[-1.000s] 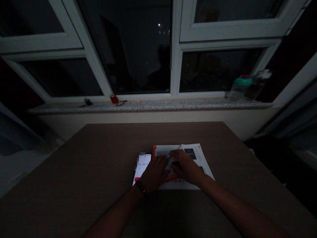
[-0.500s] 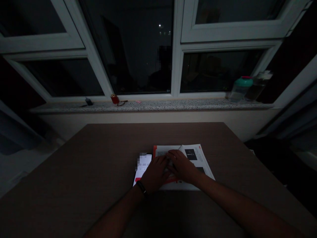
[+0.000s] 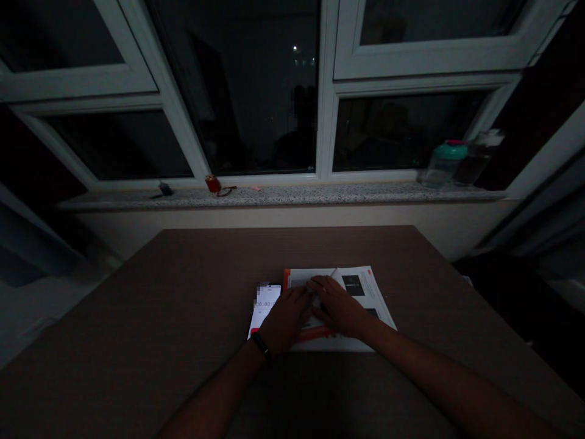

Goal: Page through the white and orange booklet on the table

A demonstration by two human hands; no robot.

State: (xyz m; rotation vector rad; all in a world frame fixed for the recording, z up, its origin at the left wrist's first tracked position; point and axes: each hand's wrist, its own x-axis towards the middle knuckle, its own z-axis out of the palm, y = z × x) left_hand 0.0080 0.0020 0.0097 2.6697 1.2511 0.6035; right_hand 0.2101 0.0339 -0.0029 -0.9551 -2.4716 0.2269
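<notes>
A: What lies on the tabletop [image 3: 196, 292], from the left?
B: First a phone [image 3: 265, 305], its bright white screen showing a row of timer digits and a red patch low down. Just right of it comes a printed paper [image 3: 381, 299]: white, a red-orange strip on its left side, more red across its near part, dark pictures on the right.

A: And the hands?
B: The left hand [image 3: 287, 320], a dark wristband [image 3: 261, 346] at its wrist, lies over the phone's right side and the paper's left part. The right hand [image 3: 340, 308] lies over the paper's middle, fingers stretched toward the left one. Whether either grasps anything, I can't tell.

A: Which way do they point?
B: The phone's long axis runs away from the person, its far end leaning slightly right. The paper lies flat and looks wider side to side, though the slanted view makes its long axis uncertain. A small crease rises at its far edge.

A: Anything hard to make out?
B: A pixelated patch covers the phone's upper left; the left hand hides its lower right and the last digits. Both hands cover the paper's centre. Its print is too dim to read.
</notes>
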